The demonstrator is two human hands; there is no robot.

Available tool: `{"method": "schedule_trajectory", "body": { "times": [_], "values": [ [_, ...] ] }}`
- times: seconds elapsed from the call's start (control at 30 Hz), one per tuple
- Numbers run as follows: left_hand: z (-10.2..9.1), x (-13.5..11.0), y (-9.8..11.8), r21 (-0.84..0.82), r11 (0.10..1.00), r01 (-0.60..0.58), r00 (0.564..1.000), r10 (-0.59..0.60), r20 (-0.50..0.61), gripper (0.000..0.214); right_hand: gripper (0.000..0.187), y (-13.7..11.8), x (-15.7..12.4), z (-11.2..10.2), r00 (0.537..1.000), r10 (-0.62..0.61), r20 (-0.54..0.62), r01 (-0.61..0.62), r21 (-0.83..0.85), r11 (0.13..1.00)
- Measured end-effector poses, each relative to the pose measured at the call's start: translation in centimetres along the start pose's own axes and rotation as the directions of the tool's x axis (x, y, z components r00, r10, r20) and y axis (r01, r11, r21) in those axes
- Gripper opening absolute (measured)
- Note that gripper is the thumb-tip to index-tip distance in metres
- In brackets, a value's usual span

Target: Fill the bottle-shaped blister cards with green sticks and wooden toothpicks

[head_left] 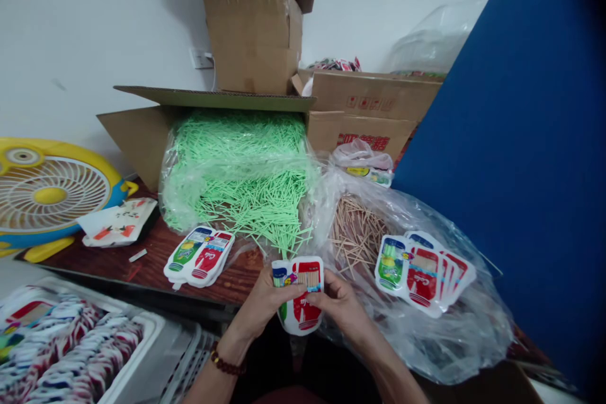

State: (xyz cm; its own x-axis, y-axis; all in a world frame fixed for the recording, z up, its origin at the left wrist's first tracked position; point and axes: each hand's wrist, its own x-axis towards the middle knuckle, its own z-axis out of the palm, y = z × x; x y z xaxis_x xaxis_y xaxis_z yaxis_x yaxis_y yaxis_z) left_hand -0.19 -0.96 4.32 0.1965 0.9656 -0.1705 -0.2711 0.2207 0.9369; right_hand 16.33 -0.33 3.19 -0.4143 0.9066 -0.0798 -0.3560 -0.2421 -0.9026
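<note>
Red and green bottle shapes, printed side by side, front the white-edged packet [307,315] grasped between both hands at the near table edge. The left hand [259,304] grips it from 9 o'clock and the right hand [344,304] from 3 o'clock, each thumb pressed on the face; neither hand is clearly nearer. Its long axis runs roughly from 12 to 6 o'clock, so the fingers lie across it.

From the packet, the heap of thin pale-green sticks [250,189] spreads at 11 o'clock, its tapering end reaching towards the packet's top edge; whether they touch is hard to tell. Slender tan sticks [357,233] lie at 1 o'clock on crumpled clear plastic sheeting [440,344]. Fanned bottle-print packets [421,274] rest just above 3 o'clock, and a matching small stack [199,257] at 10.

Left thumb and palm cover most of the green half; the fingertips behind the packet are hidden. At 8 o'clock, a pale plastic crate [158,323] of packets is cut off by the frame, as is the yellow-and-blue fan [50,196] at 10.
</note>
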Motion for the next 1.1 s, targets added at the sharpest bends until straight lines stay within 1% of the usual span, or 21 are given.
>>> {"method": "schedule_trajectory", "body": {
  "times": [0.1,0.23,0.3,0.4,0.5,0.57,0.67,0.77,0.87,1.0,1.1],
  "values": [
    [0.2,0.1,0.0,0.018,1.0,-0.017,1.0,0.017,-0.008,0.02,0.031,0.3,0.1,0.0,1.0,0.02,-0.014,-0.02,-0.003,1.0],
    [0.3,0.2,0.3,0.042,0.999,0.007,1.0,-0.006,-0.009,0.028,0.03,0.8,0.1,0.0,0.994,-0.047,-0.102,0.043,-0.049,0.998],
    [0.4,0.2,0.4,0.059,0.998,0.011,1.0,-0.01,-0.014,0.027,0.031,0.8,0.0,-0.1,0.99,-0.066,-0.125,0.06,-0.048,0.997],
    [0.7,0.1,0.6,0.062,0.998,-0.005,1.0,0.005,-0.002,0.023,0.027,0.5,-0.3,-0.6,0.99,-0.061,-0.126,0.057,-0.039,0.998],
    [1.1,0.0,0.8,0.076,0.997,-0.011,0.999,0.008,0.034,0.02,0.021,-0.3,-0.7,-1.2,0.982,-0.093,-0.164,0.084,-0.06,0.995],
    [1.4,-0.1,0.9,0.081,0.997,-0.011,0.998,0.006,0.057,0.019,0.022,-0.7,-1.0,-1.5,0.975,-0.118,-0.187,0.104,-0.082,0.991],
    [2.0,0.0,1.1,0.058,0.998,-0.016,0.997,0.011,0.073,0.019,0.023,-0.9,-1.3,-1.8,0.971,-0.151,-0.187,0.135,-0.096,0.986],
    [2.4,0.0,1.3,0.064,0.998,-0.011,0.997,0.006,0.083,0.019,0.02,-0.9,-1.4,-1.9,0.98,-0.145,-0.138,0.141,-0.04,0.989],
    [2.7,0.0,1.4,0.116,0.993,-0.009,0.995,-0.002,0.095,0.018,0.029,-0.7,-1.4,-1.8,0.989,-0.116,-0.092,0.117,0.008,0.993],
    [3.1,-0.2,1.6,0.162,0.987,-0.002,0.997,-0.01,0.078,0.025,0.03,-0.6,-1.7,-1.7,0.975,-0.135,-0.176,0.141,0.023,0.99],
    [3.4,-0.4,1.8,0.166,0.986,0.013,0.999,-0.021,0.043,0.029,0.03,-0.5,-2.0,-1.6,0.969,-0.151,-0.193,0.165,0.061,0.984]
  ]
}}
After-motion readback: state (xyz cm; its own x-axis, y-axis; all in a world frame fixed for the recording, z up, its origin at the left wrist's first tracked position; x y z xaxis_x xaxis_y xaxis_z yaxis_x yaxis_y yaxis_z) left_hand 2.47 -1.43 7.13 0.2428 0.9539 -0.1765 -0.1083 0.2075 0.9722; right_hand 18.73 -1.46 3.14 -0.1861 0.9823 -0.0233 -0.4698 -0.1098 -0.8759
